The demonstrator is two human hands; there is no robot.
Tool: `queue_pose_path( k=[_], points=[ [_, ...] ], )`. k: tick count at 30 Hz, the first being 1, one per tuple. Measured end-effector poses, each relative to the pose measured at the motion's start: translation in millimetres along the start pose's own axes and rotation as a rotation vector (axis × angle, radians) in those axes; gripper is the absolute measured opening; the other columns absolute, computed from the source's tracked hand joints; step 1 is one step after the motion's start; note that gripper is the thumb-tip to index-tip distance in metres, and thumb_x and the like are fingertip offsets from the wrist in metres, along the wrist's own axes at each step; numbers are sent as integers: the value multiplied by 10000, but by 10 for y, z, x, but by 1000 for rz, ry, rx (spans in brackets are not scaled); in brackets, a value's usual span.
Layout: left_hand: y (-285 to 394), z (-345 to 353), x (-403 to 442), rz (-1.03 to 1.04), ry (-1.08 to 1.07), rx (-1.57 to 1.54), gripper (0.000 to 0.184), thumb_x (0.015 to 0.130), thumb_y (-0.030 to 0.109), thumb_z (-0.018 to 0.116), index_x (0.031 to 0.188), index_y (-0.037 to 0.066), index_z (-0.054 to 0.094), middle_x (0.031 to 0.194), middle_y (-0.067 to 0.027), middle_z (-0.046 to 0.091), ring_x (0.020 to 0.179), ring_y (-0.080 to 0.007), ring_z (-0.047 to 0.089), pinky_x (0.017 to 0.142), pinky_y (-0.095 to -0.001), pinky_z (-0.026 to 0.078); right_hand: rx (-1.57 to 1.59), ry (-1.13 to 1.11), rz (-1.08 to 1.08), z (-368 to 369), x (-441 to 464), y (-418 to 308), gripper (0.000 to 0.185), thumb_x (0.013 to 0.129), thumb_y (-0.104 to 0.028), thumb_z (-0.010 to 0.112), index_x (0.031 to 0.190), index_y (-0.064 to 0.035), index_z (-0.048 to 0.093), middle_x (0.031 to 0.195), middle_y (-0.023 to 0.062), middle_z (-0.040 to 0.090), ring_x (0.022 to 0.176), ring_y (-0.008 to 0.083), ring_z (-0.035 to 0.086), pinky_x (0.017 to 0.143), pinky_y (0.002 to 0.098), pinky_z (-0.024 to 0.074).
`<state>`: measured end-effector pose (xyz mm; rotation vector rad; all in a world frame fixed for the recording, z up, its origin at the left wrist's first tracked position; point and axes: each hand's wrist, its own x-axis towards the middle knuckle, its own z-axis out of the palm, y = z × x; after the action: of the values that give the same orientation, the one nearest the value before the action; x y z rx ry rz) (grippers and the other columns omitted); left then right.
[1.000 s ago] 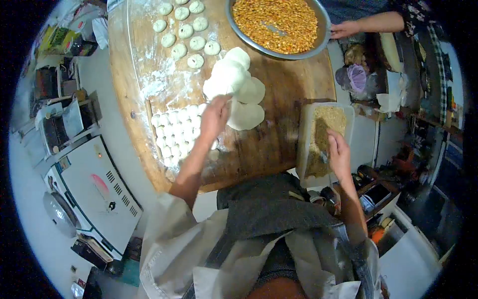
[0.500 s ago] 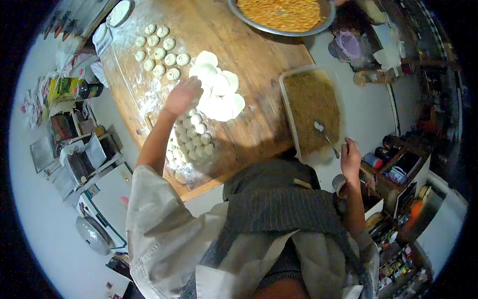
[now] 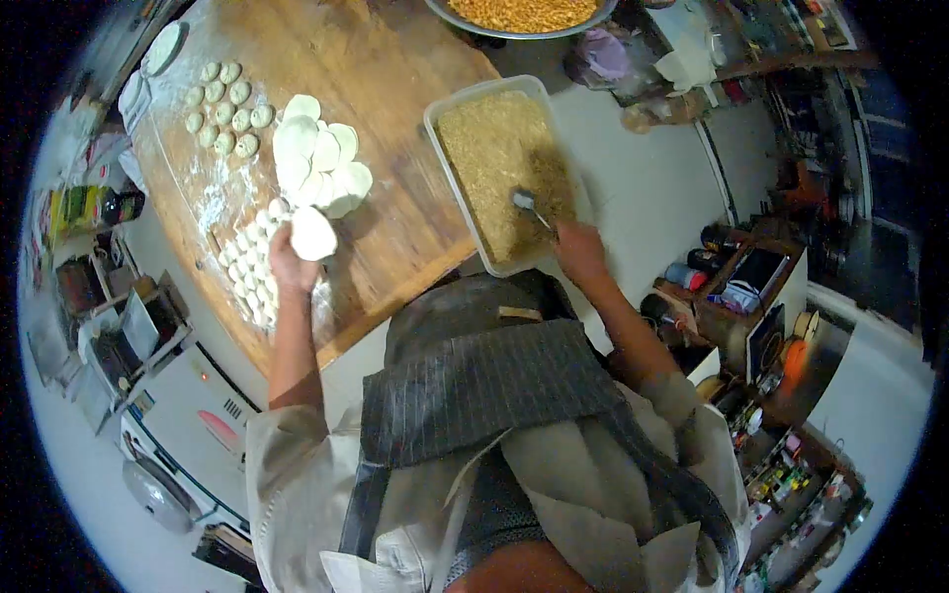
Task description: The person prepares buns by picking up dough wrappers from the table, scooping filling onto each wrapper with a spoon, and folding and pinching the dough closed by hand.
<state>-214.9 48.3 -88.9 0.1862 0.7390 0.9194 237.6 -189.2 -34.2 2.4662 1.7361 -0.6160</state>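
Over the near left part of a wooden table (image 3: 400, 212), a thin, pale oval dough wrapper (image 3: 314, 235) is held in the left hand (image 3: 294, 262), its fingers mostly hidden by the dough. The right hand (image 3: 581, 252) closes around the handle of a metal-looking spoon (image 3: 524, 200), whose bowl rests in brown, crumbly filling (image 3: 489, 148). That fills a rectangular, translucent plastic tub (image 3: 437, 136) at the table's right edge. Just beyond the held wrapper lie overlapping flat dough rounds (image 3: 324, 163), smooth and matte. Left of the hand, small rounded dough pieces (image 3: 250, 267) sit in close rows; farther off stand plump, pleated buns (image 3: 240, 119) near streaks of white flour. At the top, a round metal basin (image 3: 524, 36) holds orange-brown bits. At far left, a bottle's yellow-green label (image 3: 84, 205) is too blurred to read. Lower left, a white appliance (image 3: 193, 410) bears a pink oval mark.
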Motion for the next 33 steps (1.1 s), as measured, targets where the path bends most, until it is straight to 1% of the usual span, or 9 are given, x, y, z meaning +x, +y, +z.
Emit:
queue_pose_path(
  k=[1, 3, 8, 10, 18, 20, 22, 25, 33],
  points=[
    [-255, 39, -112, -42, -116, -93, 450, 926, 280, 453, 1261, -17, 496, 1215, -151, 593, 1118, -299, 571, 992, -458, 432, 40, -76, 7, 10, 47, 7, 206, 842, -192, 524, 948, -23, 571, 880, 219, 606, 870, 408, 581, 762, 521, 435],
    [-734, 393, -376, -70, 57, -103, 484, 937, 296, 438, 1294, -30, 449, 1255, -152, 567, 1124, -301, 565, 1014, -452, 417, 77, -67, 9, -123, 75, -17, 201, 848, -174, 497, 954, -18, 565, 880, 228, 606, 852, 418, 582, 753, 527, 437],
    [-1576, 768, -838, -134, 134, -180, 429, 887, 208, 534, 1239, -34, 495, 1216, -159, 586, 1088, -291, 589, 951, -439, 477, 157, -49, 18, -167, 343, 284, 205, 854, -128, 460, 997, -22, 562, 846, 234, 617, 805, 438, 588, 720, 535, 449],
    [-1856, 869, -913, -125, 201, -220, 433, 898, 199, 530, 1254, -41, 477, 1212, -167, 584, 1095, -299, 582, 965, -446, 468, 164, 55, -264, -262, 512, 390, 245, 837, -162, 511, 1027, -9, 536, 793, 199, 640, 758, 421, 625, 661, 513, 500],
    [-2772, 1251, -1048, -88, 180, -331, 447, 989, 253, 391, 1303, -64, 414, 1269, -186, 543, 1152, -319, 548, 1018, -436, 431, 81, 87, -706, -239, 1378, 274, 317, 827, -73, 491, 1126, -54, 593, 831, 218, 641, 738, 401, 621, 641, 474, 500],
    [-2924, 1251, -1018, -76, 213, -337, 452, 989, 262, 394, 1309, -56, 414, 1269, -178, 546, 1155, -319, 545, 1022, -443, 423, 202, 147, -800, -137, 1427, 293, 324, 824, -68, 487, 1127, -59, 602, 833, 216, 644, 747, 400, 624, 663, 472, 503],
    [-2971, 1291, -1032, -45, 233, -314, 454, 985, 272, 401, 1308, -46, 417, 1273, -172, 545, 1157, -321, 544, 1025, -453, 416, 86, -101, -696, -233, 1366, 268, 324, 826, -66, 470, 1114, -60, 618, 850, 225, 646, 781, 397, 629, 711, 470, 502],
    [-3027, 1296, -1037, 17, 193, -378, 458, 984, 288, 399, 1307, -36, 419, 1270, -174, 545, 1160, -324, 541, 1023, -458, 416, 32, -206, -677, -454, 1252, 249, 335, 831, -73, 453, 1121, -63, 620, 865, 233, 645, 806, 399, 627, 738, 478, 496],
    [-2991, 1414, -1047, 43, 262, -302, 458, 989, 309, 375, 1298, -26, 426, 1273, -186, 535, 1157, -332, 543, 998, -467, 439, -101, -301, -846, -490, 1057, 306, 293, 772, -74, 500, 1032, -55, 634, 888, 224, 648, 843, 389, 633, 748, 481, 505]
  ],
)
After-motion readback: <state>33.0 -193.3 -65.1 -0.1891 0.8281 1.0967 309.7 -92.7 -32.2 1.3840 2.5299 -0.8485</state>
